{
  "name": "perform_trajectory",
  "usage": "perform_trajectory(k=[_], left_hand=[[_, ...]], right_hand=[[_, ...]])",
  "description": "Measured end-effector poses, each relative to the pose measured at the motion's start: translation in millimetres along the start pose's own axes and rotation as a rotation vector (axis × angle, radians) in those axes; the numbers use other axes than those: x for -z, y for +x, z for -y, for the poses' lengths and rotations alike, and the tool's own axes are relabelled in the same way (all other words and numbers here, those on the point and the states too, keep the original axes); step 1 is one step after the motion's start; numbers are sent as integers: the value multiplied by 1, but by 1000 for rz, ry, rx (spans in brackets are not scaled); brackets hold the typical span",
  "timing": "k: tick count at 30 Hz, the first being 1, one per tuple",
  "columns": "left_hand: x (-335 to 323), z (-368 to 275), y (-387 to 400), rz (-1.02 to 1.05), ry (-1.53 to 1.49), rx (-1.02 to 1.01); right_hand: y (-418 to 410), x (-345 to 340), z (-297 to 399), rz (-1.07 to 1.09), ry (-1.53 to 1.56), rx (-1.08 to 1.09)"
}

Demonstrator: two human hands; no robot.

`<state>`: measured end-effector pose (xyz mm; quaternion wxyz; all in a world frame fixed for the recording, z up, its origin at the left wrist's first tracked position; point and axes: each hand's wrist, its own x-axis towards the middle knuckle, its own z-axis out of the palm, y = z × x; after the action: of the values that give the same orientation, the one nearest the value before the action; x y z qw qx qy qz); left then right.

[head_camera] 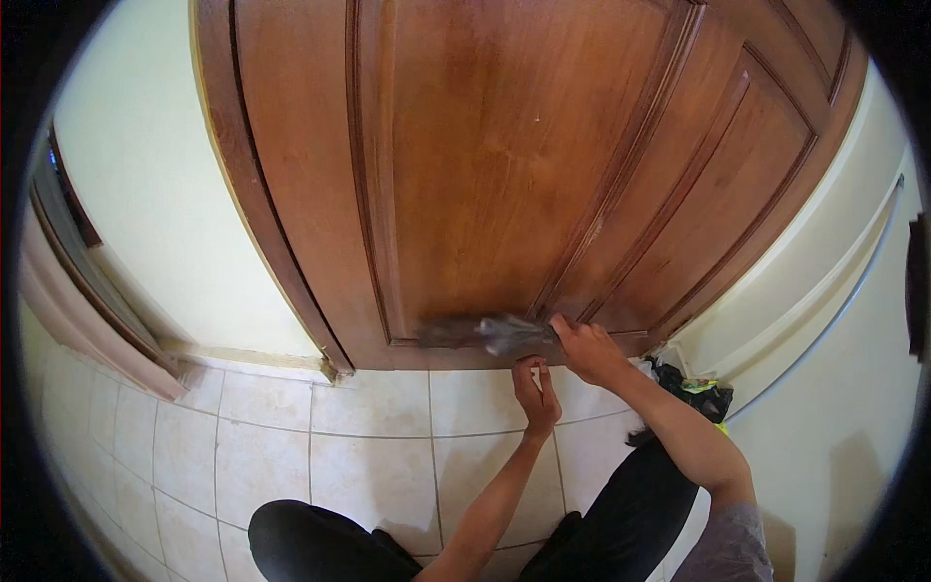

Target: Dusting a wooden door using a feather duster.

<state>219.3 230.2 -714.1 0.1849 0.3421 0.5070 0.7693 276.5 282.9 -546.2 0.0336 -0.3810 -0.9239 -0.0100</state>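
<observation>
A brown panelled wooden door (502, 145) stands shut before me. My right hand (590, 353) grips one end of a dark grey duster (509, 333), which reaches leftward across the door's lower rail and bottom panel edge. Motion blurs the duster, so I cannot tell its exact make or whether it touches the wood. Just below it, by the door's bottom edge, my left hand (537, 396) is raised with fingers loosely curled. A gap shows between its thumb and fingers, and nothing is visible in it.
Black plastic bags (694, 389) lie in the corner at right. A pale blue hose or cable (836, 324) runs along the white surface there. Cream tiles (371, 465) cover the floor between my knees. To the left are a white wall (182, 218) and a pinkish curtain (94, 313).
</observation>
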Motion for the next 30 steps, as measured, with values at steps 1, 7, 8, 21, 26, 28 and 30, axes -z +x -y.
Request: perform_trajectory(k=[1, 7, 8, 21, 26, 28, 30], left_hand=[[1, 2, -1, -2, 0, 0], [-1, 4, 2, -201, 123, -103], [2, 6, 2, -196, 188, -117], [11, 24, 4, -184, 257, -113], [14, 19, 14, -228, 201, -125], [17, 19, 17, -251, 194, -134], [19, 18, 20, -223, 151, -145]], right_hand=[[0, 0, 3, 0, 0, 2], [15, -3, 35, 25, -17, 70], [18, -5, 39, 33, 18, 39], [45, -14, 67, -67, 162, 48], [46, -27, 69, 57, 42, 64], [50, -29, 73, 7, 91, 80], [52, -30, 76, 94, 46, 46]])
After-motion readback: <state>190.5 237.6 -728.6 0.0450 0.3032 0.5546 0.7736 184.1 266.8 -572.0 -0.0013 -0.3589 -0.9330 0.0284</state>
